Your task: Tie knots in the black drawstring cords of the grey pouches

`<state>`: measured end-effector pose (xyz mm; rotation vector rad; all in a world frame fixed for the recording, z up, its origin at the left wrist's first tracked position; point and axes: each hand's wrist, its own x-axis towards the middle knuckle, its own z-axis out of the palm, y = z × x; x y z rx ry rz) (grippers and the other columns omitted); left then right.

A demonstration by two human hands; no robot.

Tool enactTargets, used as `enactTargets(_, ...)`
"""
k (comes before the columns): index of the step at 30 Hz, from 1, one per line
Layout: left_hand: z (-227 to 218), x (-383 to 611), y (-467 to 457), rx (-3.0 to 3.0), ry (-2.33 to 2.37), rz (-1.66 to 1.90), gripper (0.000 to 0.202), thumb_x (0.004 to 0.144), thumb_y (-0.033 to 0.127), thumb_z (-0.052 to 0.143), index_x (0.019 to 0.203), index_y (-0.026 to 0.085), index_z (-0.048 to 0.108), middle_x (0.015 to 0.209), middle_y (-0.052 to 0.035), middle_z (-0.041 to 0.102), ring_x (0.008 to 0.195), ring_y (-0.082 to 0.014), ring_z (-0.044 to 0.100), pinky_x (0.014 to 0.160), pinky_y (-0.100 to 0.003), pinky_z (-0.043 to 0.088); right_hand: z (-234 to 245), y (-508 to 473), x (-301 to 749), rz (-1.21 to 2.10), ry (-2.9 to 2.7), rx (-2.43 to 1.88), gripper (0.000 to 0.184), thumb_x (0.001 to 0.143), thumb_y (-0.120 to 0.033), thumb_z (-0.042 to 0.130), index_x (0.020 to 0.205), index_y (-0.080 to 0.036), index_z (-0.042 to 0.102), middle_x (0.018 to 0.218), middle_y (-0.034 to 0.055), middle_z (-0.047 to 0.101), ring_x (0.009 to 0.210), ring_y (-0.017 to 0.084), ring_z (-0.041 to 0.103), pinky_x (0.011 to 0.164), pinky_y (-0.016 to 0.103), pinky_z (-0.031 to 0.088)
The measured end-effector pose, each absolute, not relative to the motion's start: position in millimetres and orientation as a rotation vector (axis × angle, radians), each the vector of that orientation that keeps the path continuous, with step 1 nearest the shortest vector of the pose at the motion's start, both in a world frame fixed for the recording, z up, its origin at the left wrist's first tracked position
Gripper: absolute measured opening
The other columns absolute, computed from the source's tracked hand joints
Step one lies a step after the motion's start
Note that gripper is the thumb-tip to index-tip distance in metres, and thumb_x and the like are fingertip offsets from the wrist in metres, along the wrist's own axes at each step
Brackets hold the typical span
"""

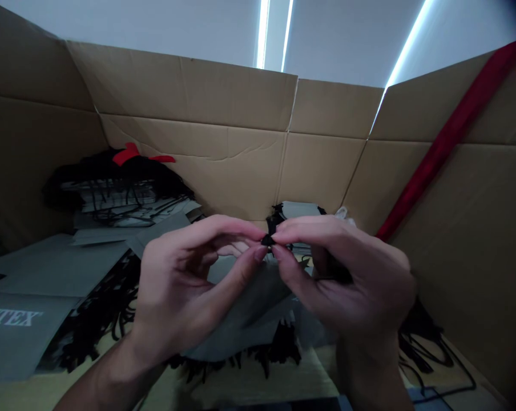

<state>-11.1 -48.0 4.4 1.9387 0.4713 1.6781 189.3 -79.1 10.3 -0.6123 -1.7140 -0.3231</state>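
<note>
My left hand (198, 279) and my right hand (347, 279) meet in the middle of the view, thumb and forefinger of each pinching a small black piece of cord (267, 240). Most of this cord is hidden by the fingertips, so a knot or an end cannot be told apart. Just below and behind the fingers is a grey flat piece (241, 319), with black cord ends sticking out along its lower edge. Whether the pinched cord belongs to that piece is not visible.
Cardboard walls (198, 131) enclose the work surface. Grey pieces with white lettering (18, 319) lie at left, before a pile of black cords (121, 177) topped by red strips. A smaller stack (301, 209) stands behind my hands. Black cords (424, 342) lie at right, below a red band (450, 142).
</note>
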Motion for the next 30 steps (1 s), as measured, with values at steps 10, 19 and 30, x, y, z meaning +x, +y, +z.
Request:
enactTargets(10,5,-24,-30,2.306,0.309,1.738,0.029,0.101,0.003,0.09,0.115,0.028,0.089,0.107,0.0046,0.093,0.094,-0.0134,0.087,0.088,-0.025,0.073,8,-75,197,-0.262,-1.729,-0.675,0.025,0.095,-0.005,0.081,0.108,-0.027,0.081,0.102,-0.0062,0.092,0.087,0.013,0.088,0.08,0.027,0.07)
enactTargets(19,11,-39,-29,2.661,0.297,1.621,0.011,0.108,0.018,0.087,0.114,0.026,0.081,0.102,0.0052,0.091,0.082,-0.0102,0.087,0.08,-0.018,0.069,12,-75,202,-0.114,-1.857,-0.639,0.025,0.093,-0.002,0.08,0.105,-0.024,0.079,0.1,-0.0045,0.09,0.084,0.011,0.085,0.075,0.021,0.068)
enactTargets(30,-1,-47,-30,2.887,0.372,1.71,0.014,0.108,0.022,0.088,0.12,0.026,0.08,0.109,0.0006,0.091,0.08,-0.0167,0.088,0.079,-0.025,0.072,8,-72,197,-0.187,-1.918,-0.664,0.027,0.092,-0.003,0.077,0.105,-0.027,0.074,0.097,-0.005,0.088,0.08,0.012,0.081,0.073,0.024,0.067)
